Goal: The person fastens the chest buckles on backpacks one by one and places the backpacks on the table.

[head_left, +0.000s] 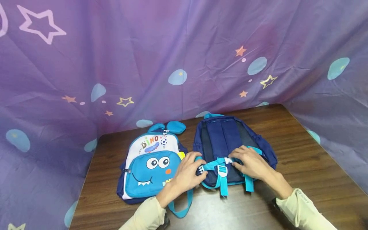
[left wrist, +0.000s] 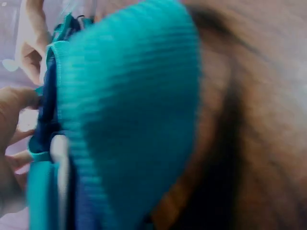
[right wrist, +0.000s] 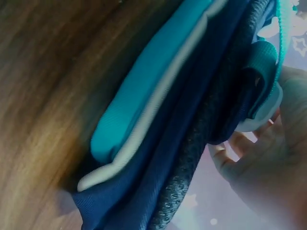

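Note:
A navy backpack [head_left: 219,135] lies on the table with its padded back facing up. Across its lower part runs a teal strap [head_left: 211,164] with a white buckle [head_left: 228,160]. My left hand [head_left: 188,171] grips the strap's left end, beside a dark shoulder strap with white lettering [head_left: 200,169]. At the other end, my right hand [head_left: 250,162] pinches the strap by the buckle. In the right wrist view, its fingers [right wrist: 242,143] curl behind a white plastic piece [right wrist: 266,115]. Blurred teal webbing [left wrist: 129,96] fills much of the left wrist view.
A second backpack [head_left: 138,179], white and blue with a dinosaur face, lies face up on the left. Its teal strap loop [head_left: 181,213] reaches toward the front. Two teal strap ends [head_left: 224,188] hang below the navy backpack. Purple cloth [head_left: 143,64] surrounds the wooden table [head_left: 310,179].

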`<state>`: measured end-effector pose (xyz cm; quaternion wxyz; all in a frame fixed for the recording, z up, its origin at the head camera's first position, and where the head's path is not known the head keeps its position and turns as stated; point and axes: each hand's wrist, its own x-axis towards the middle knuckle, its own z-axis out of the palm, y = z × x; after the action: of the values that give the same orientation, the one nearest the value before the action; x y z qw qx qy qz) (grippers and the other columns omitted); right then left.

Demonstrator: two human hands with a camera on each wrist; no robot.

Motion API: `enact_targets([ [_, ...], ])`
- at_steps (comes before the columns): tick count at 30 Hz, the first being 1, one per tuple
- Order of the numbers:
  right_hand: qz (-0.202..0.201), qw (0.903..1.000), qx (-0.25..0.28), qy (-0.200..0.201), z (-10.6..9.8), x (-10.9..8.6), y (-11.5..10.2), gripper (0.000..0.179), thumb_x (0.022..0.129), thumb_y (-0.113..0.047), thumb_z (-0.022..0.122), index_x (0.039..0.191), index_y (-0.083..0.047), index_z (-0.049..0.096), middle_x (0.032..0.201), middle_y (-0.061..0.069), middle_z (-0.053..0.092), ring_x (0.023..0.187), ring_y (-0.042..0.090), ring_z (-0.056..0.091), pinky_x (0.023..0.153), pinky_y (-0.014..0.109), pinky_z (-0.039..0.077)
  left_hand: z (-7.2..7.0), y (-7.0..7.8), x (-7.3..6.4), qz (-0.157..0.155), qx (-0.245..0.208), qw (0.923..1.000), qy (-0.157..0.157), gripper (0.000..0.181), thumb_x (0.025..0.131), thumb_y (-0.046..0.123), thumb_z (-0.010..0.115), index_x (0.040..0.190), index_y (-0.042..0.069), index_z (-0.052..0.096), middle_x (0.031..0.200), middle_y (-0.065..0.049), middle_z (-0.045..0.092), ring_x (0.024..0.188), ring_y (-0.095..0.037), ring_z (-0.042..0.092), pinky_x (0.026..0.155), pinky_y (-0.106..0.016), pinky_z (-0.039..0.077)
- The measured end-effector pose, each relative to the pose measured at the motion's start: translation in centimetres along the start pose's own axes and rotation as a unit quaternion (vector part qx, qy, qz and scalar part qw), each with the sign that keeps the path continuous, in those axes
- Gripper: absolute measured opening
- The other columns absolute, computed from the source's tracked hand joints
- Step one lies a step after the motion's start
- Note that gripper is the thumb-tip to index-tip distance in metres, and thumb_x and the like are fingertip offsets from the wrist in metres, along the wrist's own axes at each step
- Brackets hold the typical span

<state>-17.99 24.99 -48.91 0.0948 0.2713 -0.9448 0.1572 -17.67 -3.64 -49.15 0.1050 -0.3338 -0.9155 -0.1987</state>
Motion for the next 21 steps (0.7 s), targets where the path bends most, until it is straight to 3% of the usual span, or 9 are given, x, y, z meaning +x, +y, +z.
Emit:
enact_targets([
  [6,-0.004,1.0000,0.004,0.003,0.2,-0.2,0.3,0.024,0.089,-0.016,0.074,0.112,-0.011,0.074,0.110,0.002,0.071,0.105,0.023,0.060,0.087,0.048,0.049,1.1,0.2,0.0,0.011,0.042,0.9973,0.059,0.026,0.080,0.034,0.073,0.103,0.021,0.073,0.127,-0.002,0.060,0.119,-0.022,0.056,0.098,-0.037,0.049],
  [10,-0.007,0.9994,0.019,0.028,0.1,-0.4,0.5,0.023,0.088,-0.014,0.073,0.111,-0.010,0.074,0.109,0.003,0.070,0.102,0.022,0.060,0.086,0.046,0.049,1.4,0.4,0.1,0.038,0.019,0.9912,0.126,0.024,0.076,0.025,0.073,0.099,0.019,0.072,0.120,-0.003,0.064,0.112,-0.021,0.060,0.092,-0.037,0.052],
  [14,-0.016,0.9973,0.023,0.067,-0.4,-0.7,0.8,0.023,0.085,-0.011,0.074,0.108,-0.010,0.074,0.105,0.001,0.069,0.099,0.019,0.059,0.083,0.043,0.048,1.1,0.7,0.4,0.058,-0.068,0.9800,0.178,0.023,0.080,0.019,0.075,0.102,0.014,0.073,0.109,-0.001,0.070,0.104,-0.018,0.066,0.090,-0.035,0.053],
  [18,-0.022,0.9959,0.019,0.085,-1.0,-0.6,0.9,0.023,0.084,-0.012,0.075,0.107,-0.010,0.074,0.105,0.000,0.069,0.100,0.020,0.059,0.082,0.043,0.047,0.6,1.1,0.8,0.034,-0.181,0.9728,0.140,0.028,0.089,0.022,0.075,0.115,0.012,0.070,0.108,0.000,0.072,0.103,-0.015,0.068,0.090,-0.030,0.054],
  [21,-0.024,0.9950,0.020,0.095,-1.7,-0.4,1.0,0.024,0.084,-0.011,0.075,0.107,-0.010,0.074,0.105,0.001,0.069,0.101,0.022,0.060,0.083,0.045,0.047,0.3,1.3,1.3,0.004,-0.262,0.9580,0.118,0.035,0.091,0.021,0.075,0.122,0.011,0.063,0.108,-0.004,0.070,0.098,-0.016,0.068,0.087,-0.030,0.056],
])
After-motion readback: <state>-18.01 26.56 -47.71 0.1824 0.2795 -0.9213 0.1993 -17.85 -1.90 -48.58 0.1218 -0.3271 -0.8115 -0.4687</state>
